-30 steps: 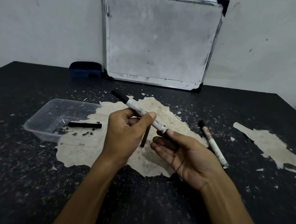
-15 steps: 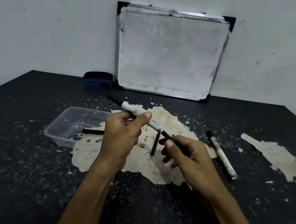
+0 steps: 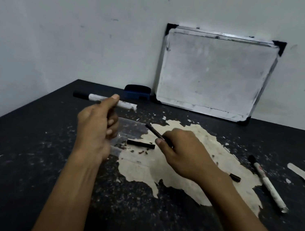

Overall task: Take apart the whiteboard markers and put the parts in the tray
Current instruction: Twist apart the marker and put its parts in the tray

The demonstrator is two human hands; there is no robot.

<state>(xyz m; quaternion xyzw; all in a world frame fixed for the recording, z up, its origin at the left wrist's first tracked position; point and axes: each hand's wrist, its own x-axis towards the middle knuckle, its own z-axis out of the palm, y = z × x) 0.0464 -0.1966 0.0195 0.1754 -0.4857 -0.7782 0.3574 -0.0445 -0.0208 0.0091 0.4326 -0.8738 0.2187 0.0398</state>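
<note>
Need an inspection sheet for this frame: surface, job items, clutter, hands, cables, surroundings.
Surface: black table, top layer peeled off in pale patches, flakes scattered.
Job's things: clear tray holds one black ink stick; whole marker lies at right; short black piece lies on the pale patch.
Clutter: dark crumbs in and beside the tray.
Hands: left hand grips the white marker barrel above the tray; right hand pinches a thin black inner part.
Cables: nothing seen.
Surroundings: whiteboard leaning on the wall, blue eraser beside it.
</note>
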